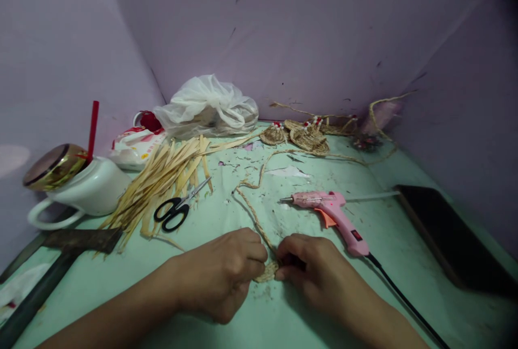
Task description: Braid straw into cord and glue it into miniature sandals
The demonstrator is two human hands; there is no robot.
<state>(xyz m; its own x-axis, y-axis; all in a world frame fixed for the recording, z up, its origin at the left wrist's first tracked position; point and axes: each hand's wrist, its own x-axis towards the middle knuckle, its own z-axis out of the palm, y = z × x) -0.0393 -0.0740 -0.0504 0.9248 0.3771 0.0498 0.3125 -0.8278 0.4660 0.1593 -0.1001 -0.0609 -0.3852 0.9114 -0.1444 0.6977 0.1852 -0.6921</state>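
Between my hands, low over the green tabletop (210,262), is a small coiled piece of braided straw (267,272). My left hand (232,271) is closed on its left edge, fingers curled. From the right, my right hand (305,265) pinches the coil's other edge between thumb and fingers. A braided straw cord (253,211) runs up from the coil, bends, and trails away toward the back right. To the right of my hands lies a pink glue gun (329,211) with a glue stick in its rear, its nozzle pointing left. Black-handled scissors (178,211) rest beyond my left hand.
A hammer (67,249), a white mug (95,187) with a tilted gold-rimmed lid and a bundle of straw strips (162,176) occupy the left. Finished-looking woven pieces (305,136) and a white plastic bag (212,103) sit by the wall. A dark phone-like slab (449,235) lies right.
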